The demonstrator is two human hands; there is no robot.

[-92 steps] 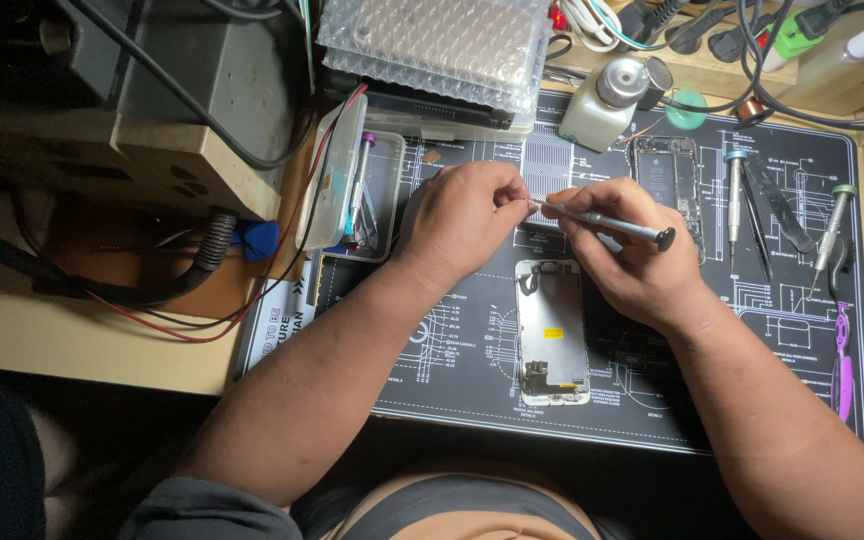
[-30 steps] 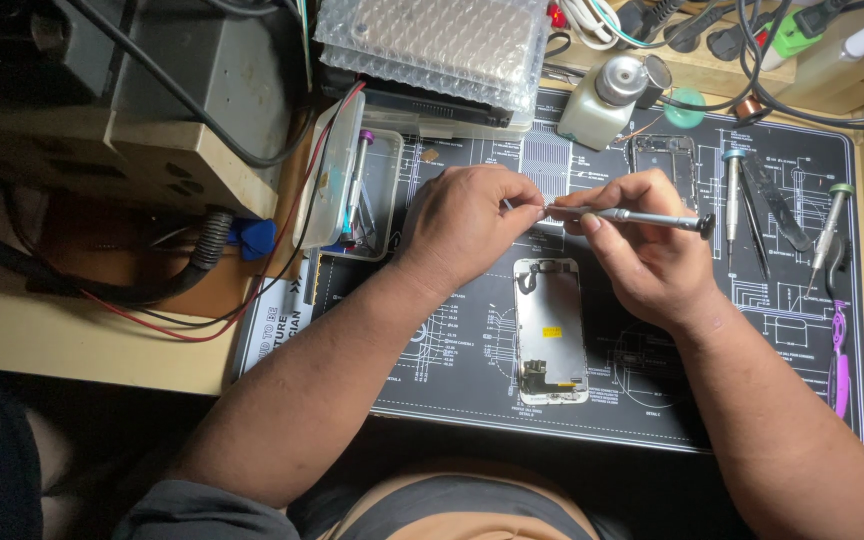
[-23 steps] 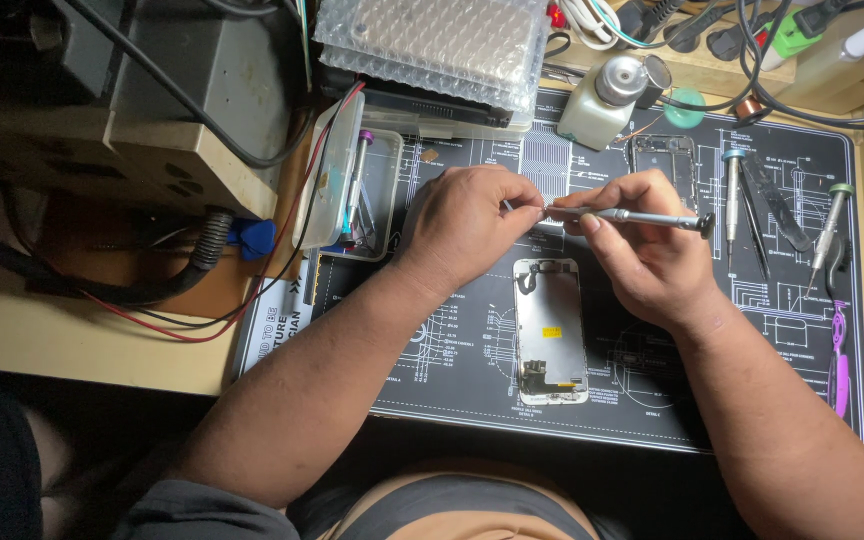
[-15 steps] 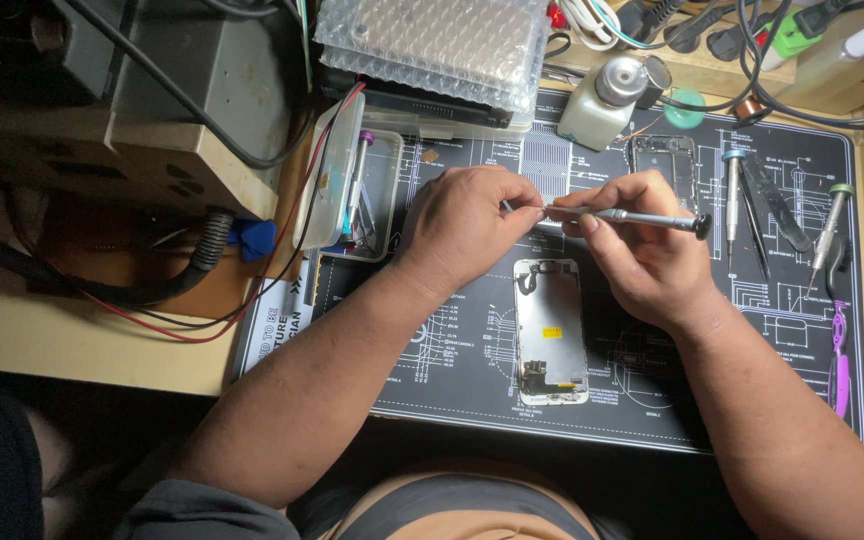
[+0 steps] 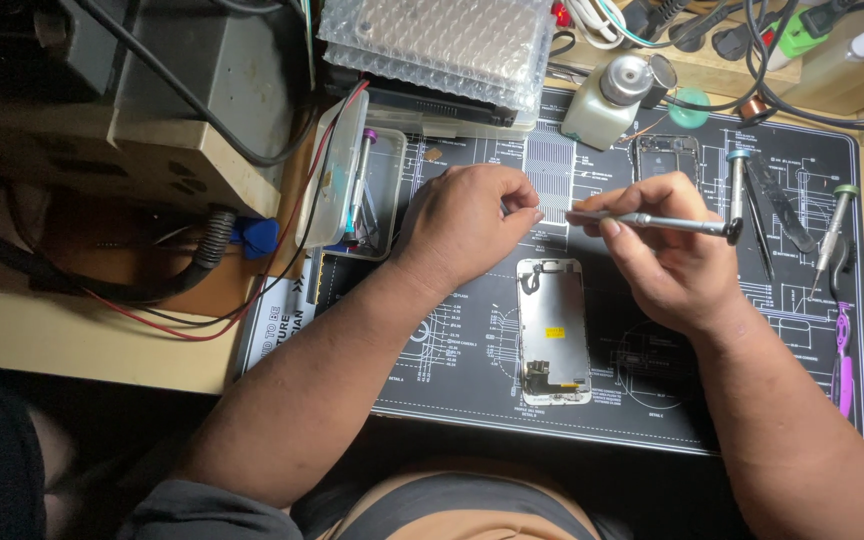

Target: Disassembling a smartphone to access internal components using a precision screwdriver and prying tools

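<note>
Silver screwdriver (image 5: 652, 221) lay level in right hand (image 5: 667, 255), grip pinched round its shaft, tip meeting left hand (image 5: 467, 225), whose fingertips were pinched on something too small to identify. Both hovered over the opened phone frame (image 5: 552, 330) on the dark work mat (image 5: 452, 370). Risk: a tiny part could slip, lost among tools.

A pale wooden workbench (image 5: 72, 335) carries a black repair mat (image 5: 652, 400) printed with white diagrams. At the mat's centre lies an opened phone screen assembly (image 5: 552, 330). At three o'clock rest screwdrivers (image 5: 832, 235) and a purple tool (image 5: 842, 360); at one o'clock, a white bottle (image 5: 607, 100); at ten o'clock, a clear plastic tray (image 5: 377, 190), seemingly holding small tools.
</note>
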